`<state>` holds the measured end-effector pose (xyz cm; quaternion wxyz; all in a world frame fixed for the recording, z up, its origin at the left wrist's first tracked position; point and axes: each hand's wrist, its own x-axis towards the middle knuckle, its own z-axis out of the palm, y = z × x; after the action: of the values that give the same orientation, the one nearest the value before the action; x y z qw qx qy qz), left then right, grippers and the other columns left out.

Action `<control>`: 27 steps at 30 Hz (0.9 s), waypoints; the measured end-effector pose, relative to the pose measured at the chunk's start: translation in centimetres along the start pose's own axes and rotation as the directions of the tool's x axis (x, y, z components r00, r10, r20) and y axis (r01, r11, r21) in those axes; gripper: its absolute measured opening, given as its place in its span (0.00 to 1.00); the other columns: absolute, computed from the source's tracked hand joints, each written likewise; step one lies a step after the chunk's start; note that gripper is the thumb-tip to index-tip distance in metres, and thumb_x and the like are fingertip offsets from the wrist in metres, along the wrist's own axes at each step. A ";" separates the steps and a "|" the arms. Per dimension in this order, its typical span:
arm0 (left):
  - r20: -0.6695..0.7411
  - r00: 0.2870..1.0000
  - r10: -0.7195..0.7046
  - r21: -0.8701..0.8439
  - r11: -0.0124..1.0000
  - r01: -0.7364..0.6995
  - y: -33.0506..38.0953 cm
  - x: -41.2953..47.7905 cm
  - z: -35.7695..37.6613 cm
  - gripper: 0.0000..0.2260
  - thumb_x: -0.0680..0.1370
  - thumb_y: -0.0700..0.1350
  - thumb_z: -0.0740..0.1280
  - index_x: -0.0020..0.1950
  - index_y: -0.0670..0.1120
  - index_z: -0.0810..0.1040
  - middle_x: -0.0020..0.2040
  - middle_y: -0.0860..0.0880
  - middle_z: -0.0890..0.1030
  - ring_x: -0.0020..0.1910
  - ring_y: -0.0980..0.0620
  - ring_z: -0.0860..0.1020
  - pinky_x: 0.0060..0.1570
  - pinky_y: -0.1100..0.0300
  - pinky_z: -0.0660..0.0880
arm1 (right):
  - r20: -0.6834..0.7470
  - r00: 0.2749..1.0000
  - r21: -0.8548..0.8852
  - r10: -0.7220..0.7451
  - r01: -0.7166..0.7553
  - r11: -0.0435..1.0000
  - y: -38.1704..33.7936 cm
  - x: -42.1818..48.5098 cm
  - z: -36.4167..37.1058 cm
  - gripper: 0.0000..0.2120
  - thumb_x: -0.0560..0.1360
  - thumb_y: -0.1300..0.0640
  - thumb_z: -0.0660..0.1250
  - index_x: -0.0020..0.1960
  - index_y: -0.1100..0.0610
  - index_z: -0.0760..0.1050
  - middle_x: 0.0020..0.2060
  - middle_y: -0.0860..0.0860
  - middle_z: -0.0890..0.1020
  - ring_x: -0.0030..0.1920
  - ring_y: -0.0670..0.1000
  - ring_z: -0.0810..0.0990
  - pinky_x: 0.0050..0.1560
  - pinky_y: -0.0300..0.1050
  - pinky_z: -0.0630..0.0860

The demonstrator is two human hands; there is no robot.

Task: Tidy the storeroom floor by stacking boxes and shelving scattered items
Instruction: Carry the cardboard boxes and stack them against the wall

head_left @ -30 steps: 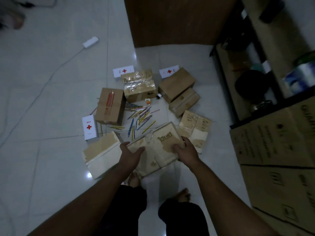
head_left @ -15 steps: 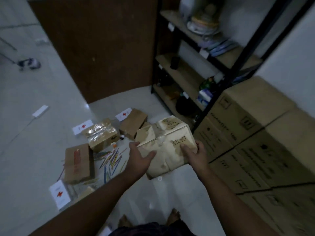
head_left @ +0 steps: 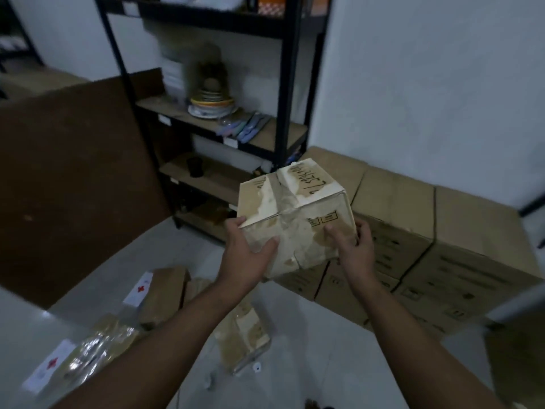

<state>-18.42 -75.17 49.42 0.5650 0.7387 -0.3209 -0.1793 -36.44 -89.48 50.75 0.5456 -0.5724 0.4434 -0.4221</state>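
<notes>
Head-height view, forward and downward.

Box [head_left: 295, 214] now lifted off floor, held up by both hands before stacked cartons [head_left: 442, 231]; view swings up toward shelf [head_left: 224, 125].

Box [head_left: 295, 214]: tan cardboard, pale off-white torn patches, black handwriting on top, small black printed symbols on the side. Cartons [head_left: 472, 225]: plain brown, dark print. Packs [head_left: 141, 288]: white with a red cross. Rack [head_left: 287, 84]: black frame, light wood boards. Plates [head_left: 211, 105]: white and yellow. Board [head_left: 73, 172]: dark brown. Floor [head_left: 324, 349]: glossy white tile.
</notes>
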 end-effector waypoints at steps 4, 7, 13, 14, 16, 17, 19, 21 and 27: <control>0.112 0.990 0.085 0.020 0.996 -0.087 2.0 2.6 2.7 0.33 0.70 0.62 0.75 0.64 0.59 0.57 0.68 0.51 0.70 0.63 0.51 0.75 0.59 0.48 0.79 | -0.121 0.992 0.038 -0.034 0.039 0.999 -0.2 1.3 -2.6 0.23 0.73 0.49 0.78 0.65 0.48 0.73 0.57 0.46 0.83 0.54 0.45 0.83 0.46 0.42 0.82; 0.190 0.978 0.085 0.017 0.996 -0.089 2.7 5.4 4.7 0.36 0.67 0.65 0.76 0.64 0.58 0.58 0.68 0.52 0.71 0.63 0.52 0.76 0.58 0.47 0.80 | -0.156 0.987 0.089 -0.036 0.050 0.995 -0.2 3.0 -3.7 0.22 0.75 0.52 0.77 0.64 0.48 0.72 0.56 0.45 0.82 0.53 0.43 0.82 0.41 0.34 0.80; 0.299 0.951 0.085 0.053 0.993 -0.106 3.1 12.4 9.0 0.35 0.67 0.61 0.78 0.62 0.59 0.58 0.64 0.52 0.72 0.61 0.51 0.77 0.56 0.45 0.81 | -0.166 0.986 0.151 -0.022 0.047 0.987 1.7 9.8 -4.2 0.25 0.74 0.50 0.77 0.67 0.46 0.71 0.59 0.46 0.82 0.54 0.45 0.83 0.42 0.34 0.81; 0.322 0.943 0.083 0.076 0.991 -0.113 3.1 13.6 9.7 0.34 0.68 0.60 0.78 0.62 0.59 0.57 0.65 0.52 0.71 0.62 0.50 0.76 0.57 0.45 0.81 | -0.168 0.986 0.147 -0.023 0.048 0.988 2.1 11.1 -4.2 0.25 0.74 0.50 0.77 0.67 0.46 0.71 0.59 0.47 0.82 0.55 0.46 0.83 0.43 0.36 0.82; 0.367 0.927 0.080 0.123 0.983 -0.133 3.3 16.0 11.0 0.34 0.70 0.57 0.78 0.63 0.58 0.56 0.67 0.52 0.69 0.64 0.49 0.74 0.58 0.46 0.80 | -0.170 0.985 0.143 -0.021 0.045 0.989 2.8 13.5 -4.3 0.25 0.74 0.50 0.77 0.67 0.46 0.71 0.60 0.49 0.81 0.56 0.48 0.83 0.45 0.38 0.83; 0.380 0.921 0.088 0.136 0.979 -0.149 3.4 17.3 11.7 0.34 0.71 0.56 0.78 0.64 0.58 0.56 0.68 0.52 0.69 0.65 0.49 0.74 0.59 0.47 0.80 | -0.168 0.985 0.137 -0.030 0.054 0.989 3.1 14.6 -4.4 0.24 0.75 0.50 0.77 0.66 0.45 0.71 0.60 0.49 0.81 0.55 0.47 0.83 0.45 0.38 0.83; 0.378 0.917 0.131 0.133 0.972 -0.194 4.0 19.7 13.0 0.33 0.71 0.58 0.78 0.65 0.60 0.58 0.68 0.53 0.70 0.67 0.51 0.73 0.61 0.48 0.78 | -0.165 0.985 0.126 -0.052 0.073 0.989 3.4 16.7 -4.8 0.21 0.76 0.48 0.75 0.65 0.42 0.71 0.59 0.48 0.82 0.54 0.45 0.83 0.47 0.40 0.83; 0.365 0.914 0.179 0.138 0.960 -0.243 5.2 21.9 14.4 0.33 0.69 0.59 0.79 0.66 0.62 0.61 0.68 0.56 0.71 0.65 0.56 0.74 0.62 0.49 0.77 | -0.162 0.984 0.116 -0.069 0.088 0.989 3.4 18.7 -5.6 0.17 0.77 0.46 0.73 0.62 0.36 0.71 0.58 0.44 0.82 0.54 0.41 0.83 0.49 0.39 0.82; 0.310 0.917 0.252 0.277 0.898 -0.341 7.9 25.4 18.2 0.31 0.67 0.59 0.80 0.61 0.61 0.65 0.62 0.58 0.75 0.59 0.57 0.76 0.53 0.54 0.78 | -0.157 0.987 0.100 -0.046 0.062 0.993 3.9 23.5 -7.7 0.20 0.78 0.48 0.71 0.67 0.43 0.70 0.58 0.42 0.82 0.54 0.40 0.83 0.46 0.32 0.80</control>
<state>-13.42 -106.65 53.97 0.4079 0.7325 -0.5287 -0.1327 -38.14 -114.24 47.21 0.5271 -0.5205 0.4458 -0.5024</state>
